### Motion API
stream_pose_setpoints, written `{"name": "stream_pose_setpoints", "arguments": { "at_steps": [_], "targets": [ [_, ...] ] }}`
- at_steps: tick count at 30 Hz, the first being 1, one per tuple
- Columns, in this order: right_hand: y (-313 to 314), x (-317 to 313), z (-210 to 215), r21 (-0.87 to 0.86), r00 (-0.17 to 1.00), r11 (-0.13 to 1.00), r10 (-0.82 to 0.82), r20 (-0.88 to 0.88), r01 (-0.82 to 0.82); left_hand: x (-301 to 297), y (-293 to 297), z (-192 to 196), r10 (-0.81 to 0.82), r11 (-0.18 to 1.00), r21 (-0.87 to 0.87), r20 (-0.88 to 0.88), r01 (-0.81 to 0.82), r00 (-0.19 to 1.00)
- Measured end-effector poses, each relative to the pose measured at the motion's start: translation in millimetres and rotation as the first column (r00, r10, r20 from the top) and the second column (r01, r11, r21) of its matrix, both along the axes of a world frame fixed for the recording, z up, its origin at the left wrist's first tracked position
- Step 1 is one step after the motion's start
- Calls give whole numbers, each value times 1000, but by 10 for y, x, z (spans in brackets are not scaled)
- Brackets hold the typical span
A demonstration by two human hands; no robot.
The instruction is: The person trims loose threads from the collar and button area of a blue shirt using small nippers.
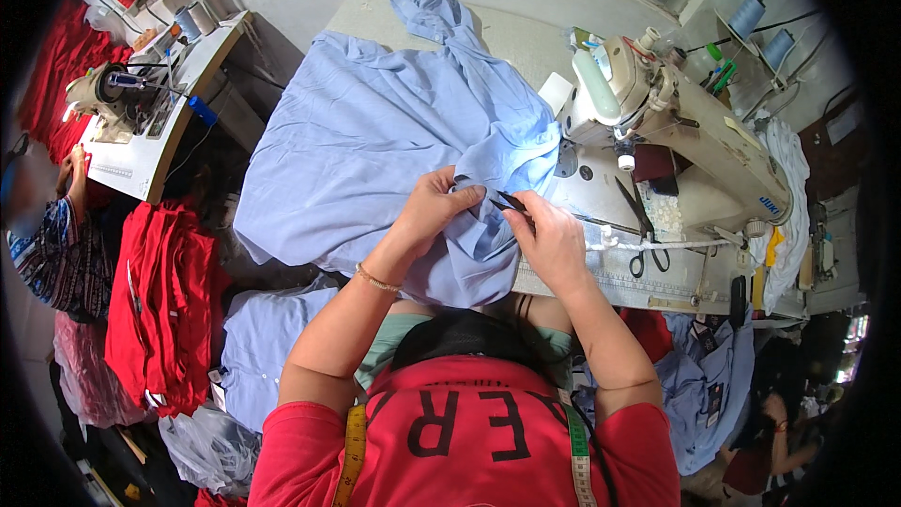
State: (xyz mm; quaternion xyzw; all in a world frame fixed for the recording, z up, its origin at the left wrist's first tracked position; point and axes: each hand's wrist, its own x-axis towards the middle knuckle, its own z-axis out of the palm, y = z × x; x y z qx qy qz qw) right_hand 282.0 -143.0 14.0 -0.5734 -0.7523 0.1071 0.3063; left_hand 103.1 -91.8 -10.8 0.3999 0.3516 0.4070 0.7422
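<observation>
Your left hand pinches a fold of the light blue garment, fingers clenched on the cloth, while your right hand grips a small dark thread snipper with its tips at that same fold. The garment lies spread over the desk, running from the near edge in front of you to the far left, bunched against the sewing machine on the right. Trimming looks to be in hand – how much of the seam is left you cannot tell from here. Black scissors lie on the machine bed to the right (untouched). Down at your near left, a clear plastic bag sits on the floor, its contents unclear, beside a stack of red cloth.
</observation>
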Motion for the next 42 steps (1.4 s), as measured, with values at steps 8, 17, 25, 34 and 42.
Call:
{"name": "stream_pose_setpoints", "arguments": {
  "at_steps": [8, 17, 25, 34, 42],
  "targets": [
    [-17, -52, -23, -14, 996, 998, -58, 71, 59, 21, -2, -71, 37, 998, 61, -79, -32, 996],
    [39, -25, -139, 72, 995, 997, 37, -88, -31, -17, 7, -28, -13, 1000, -18, 42, 13, 999],
    [91, -27, -165, 362, 958, 923, 25, 287, -133, -33, -10, 1, -8, 999, -42, 72, 11, 997],
    [94, -40, -184, 343, 944, 927, 32, 329, -151, -31, 3, -77, -1, 1000, -15, 47, 2, 999],
    [95, 90, -201, -213, 738, 970, -58, -673, -118, -23, -49, -81, 30, 995, 99, -21, -28, 999]
  ]
}}
